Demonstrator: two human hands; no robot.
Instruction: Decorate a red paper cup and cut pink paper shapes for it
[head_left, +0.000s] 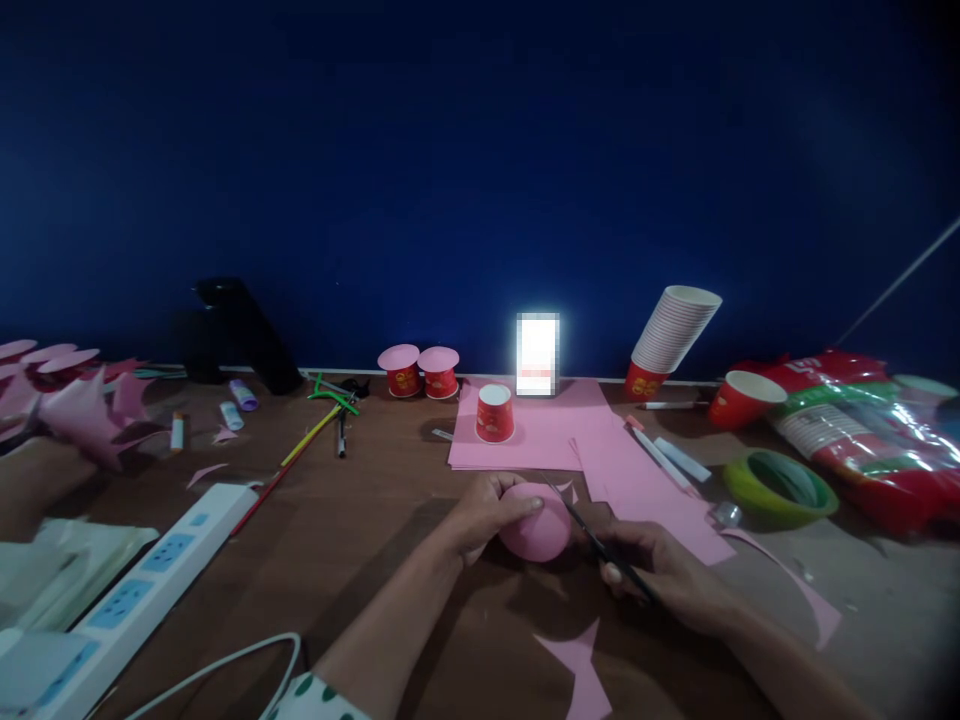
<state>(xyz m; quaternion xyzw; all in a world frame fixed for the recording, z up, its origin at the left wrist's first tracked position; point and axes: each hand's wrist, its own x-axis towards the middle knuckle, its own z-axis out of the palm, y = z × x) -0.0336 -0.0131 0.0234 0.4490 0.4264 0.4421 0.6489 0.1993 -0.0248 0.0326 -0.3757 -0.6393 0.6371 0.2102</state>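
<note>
My left hand [487,515] pinches a round piece of pink paper [536,535], thumb on top and fingers underneath. In my right hand [652,560] is a pair of dark scissors [592,540], their tips pointing up and left by the upper right edge of the round. A small pink sliver stands beside the blades. Just behind, an upside-down red paper cup [495,415] rests on stacked pink paper sheets [532,450]. A jagged pink offcut [577,665] lies on the table in front of my hands.
At left, another person's hand [45,480] is near pink scraps [90,410]. A white power strip [161,590] lies left. Two capped cups [405,378], a bright screen [538,350] and stacked cups [675,330] line the wall. Tape [780,488] and bagged cups [862,430] sit right.
</note>
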